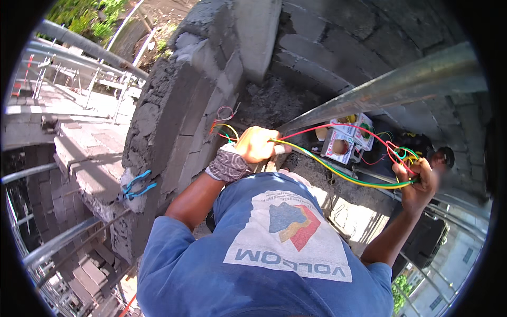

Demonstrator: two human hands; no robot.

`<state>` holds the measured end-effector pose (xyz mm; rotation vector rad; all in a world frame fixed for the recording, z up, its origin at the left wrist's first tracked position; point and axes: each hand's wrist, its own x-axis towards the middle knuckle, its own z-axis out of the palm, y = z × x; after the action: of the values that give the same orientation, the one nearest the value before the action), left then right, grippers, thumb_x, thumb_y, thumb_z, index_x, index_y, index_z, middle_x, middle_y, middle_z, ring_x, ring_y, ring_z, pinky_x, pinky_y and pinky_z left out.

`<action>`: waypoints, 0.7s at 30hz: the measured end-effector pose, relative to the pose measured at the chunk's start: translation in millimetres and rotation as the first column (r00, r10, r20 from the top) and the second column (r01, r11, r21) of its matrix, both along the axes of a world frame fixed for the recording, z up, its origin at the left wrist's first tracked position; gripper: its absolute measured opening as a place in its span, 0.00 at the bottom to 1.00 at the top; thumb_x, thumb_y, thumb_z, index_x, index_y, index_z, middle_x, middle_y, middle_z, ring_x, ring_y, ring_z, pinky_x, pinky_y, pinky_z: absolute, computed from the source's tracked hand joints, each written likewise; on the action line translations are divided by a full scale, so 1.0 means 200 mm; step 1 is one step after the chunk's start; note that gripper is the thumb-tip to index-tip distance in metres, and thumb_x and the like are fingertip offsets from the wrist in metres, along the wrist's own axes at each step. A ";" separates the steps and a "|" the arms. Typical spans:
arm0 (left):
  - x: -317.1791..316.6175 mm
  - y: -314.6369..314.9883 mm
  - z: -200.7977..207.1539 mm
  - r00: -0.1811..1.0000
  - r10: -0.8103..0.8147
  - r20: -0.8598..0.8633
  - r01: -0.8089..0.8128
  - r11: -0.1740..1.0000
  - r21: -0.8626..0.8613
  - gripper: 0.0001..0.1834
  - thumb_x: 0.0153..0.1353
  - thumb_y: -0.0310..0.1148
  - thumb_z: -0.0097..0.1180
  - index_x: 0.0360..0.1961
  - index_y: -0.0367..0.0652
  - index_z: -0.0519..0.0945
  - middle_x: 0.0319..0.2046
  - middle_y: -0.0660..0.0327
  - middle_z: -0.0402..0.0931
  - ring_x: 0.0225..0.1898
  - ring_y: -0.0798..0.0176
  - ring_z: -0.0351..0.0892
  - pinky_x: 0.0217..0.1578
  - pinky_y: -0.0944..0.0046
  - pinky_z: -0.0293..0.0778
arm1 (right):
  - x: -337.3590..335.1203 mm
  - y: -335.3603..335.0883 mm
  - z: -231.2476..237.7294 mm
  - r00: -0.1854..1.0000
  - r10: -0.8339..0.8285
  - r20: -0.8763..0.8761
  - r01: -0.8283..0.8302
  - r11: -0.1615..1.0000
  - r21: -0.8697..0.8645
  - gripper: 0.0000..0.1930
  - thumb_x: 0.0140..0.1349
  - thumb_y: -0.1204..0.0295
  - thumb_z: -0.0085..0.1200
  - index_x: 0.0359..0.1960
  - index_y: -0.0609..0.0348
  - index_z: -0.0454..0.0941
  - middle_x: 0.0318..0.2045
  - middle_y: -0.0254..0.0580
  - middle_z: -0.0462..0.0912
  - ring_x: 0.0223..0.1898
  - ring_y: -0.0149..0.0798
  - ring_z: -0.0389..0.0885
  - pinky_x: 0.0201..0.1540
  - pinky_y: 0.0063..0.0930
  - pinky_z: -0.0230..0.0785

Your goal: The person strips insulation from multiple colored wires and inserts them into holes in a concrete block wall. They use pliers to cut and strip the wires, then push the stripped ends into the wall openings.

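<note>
My left hand [257, 143], with a grey patterned band at the wrist, is closed around electrical wires near the block wall. A red wire [327, 126] and a yellow-and-green wire [338, 168] stretch from it to my right. Their short ends [226, 132] stick out beyond my left fist towards the wall, where a thin wire loop [225, 112] also shows. My right hand [417, 182] is raised at the right, its fingers closed on a loose coil of the same wires. Pliers with blue handles [138, 186] rest on the wall's ledge, left of my left arm.
A thick metal pole [380, 87] slants across the right side. Beneath it are open cardboard wire boxes [346, 140]. A black case or bag [425, 240] sits low at the right. The rough block wall [179, 121] rises at left, with scaffolding [84, 68] and a drop beyond it.
</note>
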<state>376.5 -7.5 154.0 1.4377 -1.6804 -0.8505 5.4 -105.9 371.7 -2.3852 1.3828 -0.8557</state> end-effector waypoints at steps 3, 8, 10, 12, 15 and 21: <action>-0.07 0.03 0.09 0.998 0.059 -0.026 -0.063 0.978 -0.198 0.21 0.57 0.48 0.70 0.25 0.40 0.82 0.17 0.48 0.75 0.22 0.44 0.79 0.26 0.49 0.72 | -0.02 0.02 -0.08 0.984 0.131 0.120 -0.131 0.991 -0.003 0.24 0.50 0.72 0.79 0.24 0.62 0.67 0.21 0.30 0.67 0.24 0.26 0.63 0.29 0.21 0.53; -0.33 0.07 0.26 0.979 -0.186 -0.077 0.193 0.977 0.092 0.10 0.51 0.35 0.61 0.32 0.39 0.85 0.22 0.46 0.78 0.29 0.39 0.81 0.31 0.45 0.74 | -0.08 0.00 0.00 0.989 0.147 0.007 -0.142 0.968 -0.209 0.23 0.51 0.71 0.78 0.23 0.59 0.68 0.18 0.33 0.65 0.22 0.29 0.61 0.27 0.26 0.53; -0.39 0.08 0.31 0.959 -0.198 -0.205 0.221 0.970 0.100 0.10 0.51 0.33 0.60 0.31 0.39 0.84 0.22 0.45 0.78 0.29 0.38 0.81 0.31 0.44 0.74 | -0.08 -0.01 0.04 0.983 0.185 -0.010 -0.181 0.949 -0.259 0.24 0.50 0.69 0.79 0.23 0.59 0.68 0.19 0.35 0.64 0.22 0.32 0.61 0.27 0.28 0.53; -0.38 0.08 0.33 0.960 -0.195 -0.201 0.222 0.968 0.119 0.11 0.54 0.37 0.61 0.31 0.39 0.84 0.22 0.45 0.79 0.29 0.38 0.81 0.32 0.44 0.74 | -0.06 -0.02 0.06 0.982 0.189 -0.003 -0.182 0.940 -0.288 0.23 0.51 0.69 0.79 0.23 0.59 0.68 0.19 0.35 0.64 0.22 0.32 0.61 0.27 0.28 0.53; -0.33 0.05 0.32 0.978 -0.161 -0.134 0.177 0.977 0.118 0.17 0.59 0.46 0.65 0.30 0.40 0.84 0.23 0.45 0.79 0.30 0.37 0.81 0.34 0.43 0.74 | -0.03 -0.02 0.06 0.977 0.209 0.051 -0.187 0.941 -0.280 0.23 0.50 0.68 0.79 0.24 0.59 0.69 0.19 0.35 0.64 0.22 0.33 0.61 0.27 0.28 0.53; -0.33 0.04 0.31 0.984 -0.131 -0.120 0.138 0.989 0.051 0.17 0.56 0.41 0.64 0.26 0.37 0.77 0.21 0.45 0.75 0.28 0.39 0.79 0.30 0.45 0.70 | -0.03 -0.02 0.07 0.983 0.182 -0.020 -0.180 0.937 -0.299 0.23 0.48 0.64 0.80 0.24 0.59 0.71 0.19 0.38 0.69 0.23 0.37 0.68 0.29 0.31 0.61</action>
<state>310.9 1.1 215.6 1.2984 -1.6904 -1.0470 -1.4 -110.3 385.1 -2.6767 1.0705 -1.0884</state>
